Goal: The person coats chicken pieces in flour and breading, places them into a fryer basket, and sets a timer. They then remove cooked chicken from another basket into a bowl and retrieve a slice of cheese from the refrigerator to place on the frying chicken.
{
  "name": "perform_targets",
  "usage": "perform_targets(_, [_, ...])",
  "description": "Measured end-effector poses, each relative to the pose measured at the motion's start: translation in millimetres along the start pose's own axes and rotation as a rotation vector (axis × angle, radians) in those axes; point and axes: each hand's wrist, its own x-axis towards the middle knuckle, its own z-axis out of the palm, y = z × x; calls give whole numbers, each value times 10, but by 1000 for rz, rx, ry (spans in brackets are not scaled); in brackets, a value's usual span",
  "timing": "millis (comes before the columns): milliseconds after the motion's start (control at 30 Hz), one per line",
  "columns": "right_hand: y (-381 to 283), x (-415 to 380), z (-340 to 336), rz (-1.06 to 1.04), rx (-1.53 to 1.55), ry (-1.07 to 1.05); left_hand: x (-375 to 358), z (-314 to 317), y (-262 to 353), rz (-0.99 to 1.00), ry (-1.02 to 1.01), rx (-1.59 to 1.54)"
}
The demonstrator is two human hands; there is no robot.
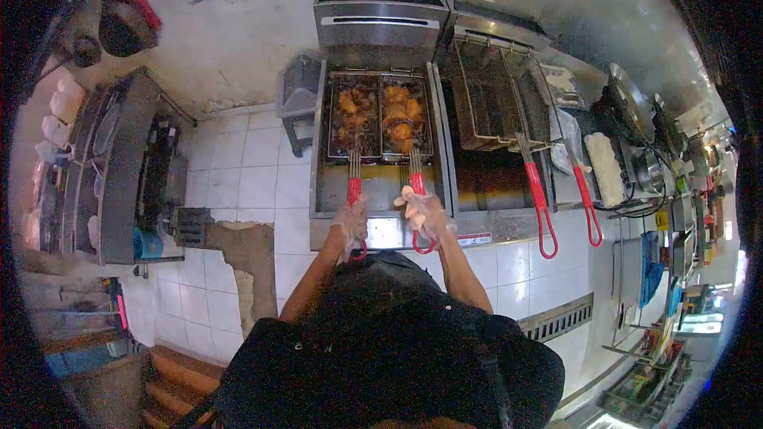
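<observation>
Two wire fryer baskets, the left basket (pixel 354 111) and the right basket (pixel 404 115), sit side by side in a steel deep fryer (pixel 318 167), each with browned fried pieces in dark oil. My left hand (pixel 350 225), in a clear plastic glove, is wrapped round the red handle (pixel 354 189) of the left basket. At the red handle (pixel 418 183) of the right basket is my right hand (pixel 427 216), gloved too, with fingers closed and pale pieces (pixel 410 203) at its fingertips. The handle's loop shows below this hand.
A second fryer (pixel 493 187) stands to the right, with two raised empty baskets (pixel 489 95) whose red handles (pixel 538 202) jut out over the front edge. Farther right are a wok (pixel 632 103) and a plastic bag (pixel 563 139). A dark shelf unit (pixel 127 183) stands at left.
</observation>
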Motion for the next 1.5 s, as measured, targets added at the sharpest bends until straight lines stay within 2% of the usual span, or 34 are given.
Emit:
perform_targets(33, [-94, -62, 48, 75, 200, -133, 46, 2, -135, 3, 38, -14])
perform_targets(67, [-112, -74, 82, 64, 196, -140, 163, -5, -193, 13, 72, -28])
perform_targets(100, [-49, -151, 104, 37, 88, -49, 238, -40, -227, 17, 69, -26])
perform_targets(133, [22, -224, 111, 21, -18, 45, 247, -100, -285, 36, 17, -196])
perform_targets(167, [242, -94, -109, 62, 185, -143, 231, -163, -367, 53, -31, -367])
perform_targets(200, [293, -79, -109, 70, 188, -141, 226, -197, -372, 46, -26, -369])
perform_targets(267, [275, 10, -65, 6, -91, 105, 287, -227, -267, 40, -102, -152])
perform_targets(300, [260, 76, -102, -27, -107, 57, 247, -190, -198, 53, -105, -150])
perform_targets(500, [-203, -301, 298, -76, 1, 52, -724, 140, 538, 69, -55, -365])
perform_targets(600, [-406, -565, 490, -32, -20, 100, -1001, 169, 722, -36, -50, -443])
perform_targets(667, [-560, -716, 564, -58, -87, 126, -1160, 225, 805, 189, -11, -49])
perform_targets(700, [-605, -785, 585, -59, -96, 92, -1181, 192, 795, 171, -11, -50])
perform_targets(767, [-642, -849, 548, -39, -78, 80, -1164, 97, 845, -201, -108, -605])
perform_targets(800, [-667, -863, 548, -31, -66, 58, -1182, 83, 869, -208, -105, -609])
perform_targets(867, [-747, -896, 607, -9, -70, 63, -1255, 65, 932, -160, -400, -743])
perform_targets(900, [-782, -917, 638, 26, -86, 98, -1327, 92, 1012, -165, -397, -744])
perform_targets(967, [-825, -927, 666, 58, -103, 132, -1504, 198, 1235, -134, -196, -454])
perform_targets(1000, [-823, -948, 666, 44, -83, 128, -1588, 245, 1296, -138, -195, -456])
perform_targets(1067, [-856, -983, 684, 28, -65, 124, -1717, 341, 1415, -13, -51, -269])
perform_targets(1167, [-968, -1081, 775, 36, -28, 154, -1851, 409, 1599, 9, 3, -225])
perform_targets(1267, [-1101, -1225, 824, 67, 13, 79, -1820, 384, 1674, 8, 32, -196])
perform_targets(1367, [-1185, -1224, 807, 58, -93, 122, -1889, 409, 1748, 86, -42, -159])
perform_targets(1500, [-1300, -1174, 831, -10, -118, 92, -1943, 374, 1795, 18, -16, -38])
